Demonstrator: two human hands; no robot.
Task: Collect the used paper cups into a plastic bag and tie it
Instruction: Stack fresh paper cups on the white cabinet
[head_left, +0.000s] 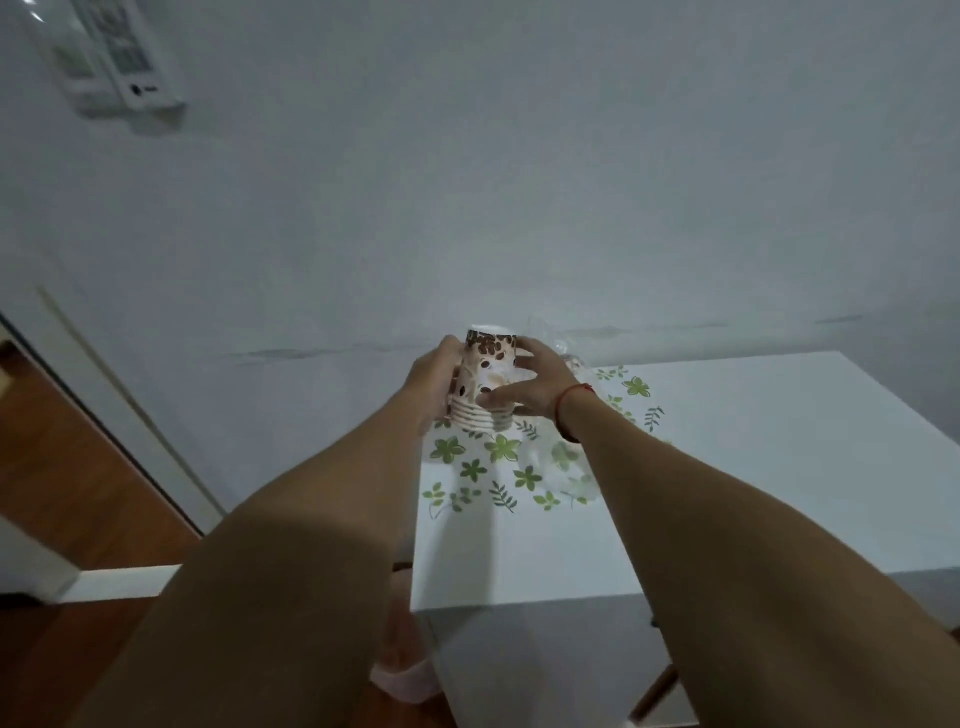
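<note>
— White table (753, 467) comes first, low in the view. How far along does the job look from there?

— About midway, I'd say. Past the table's near part lies a patch of green flower print (501, 448). Over its right side there is a sheen of clear plastic, which I take to be the bag (563, 465). It lies slack and unknotted; where its mouth is I cannot tell.

— And the cups?

— Just beyond, held above the print, not resting on it. The cups (488, 379) are nested in one stack, upside down, with rolled rims bunched at the bottom and a white base on top.

— Who has hold of it?

— Both. The left hand (434, 379) has its fingers curled round the stack's left side. The right hand (540, 384), with a red string (570, 399) at the wrist, wraps thumb and fingers round the right side. Neither hand is free.

— So the gathering is done?

— It seems so; I see no other cup anywhere in view. But the stack is outside the bag, so bagging and tying are both left to do.

— Anything behind?

— More crumpled clear plastic shows just behind the right hand, probably the same bag. Then comes the pale wall (519, 208).
</note>
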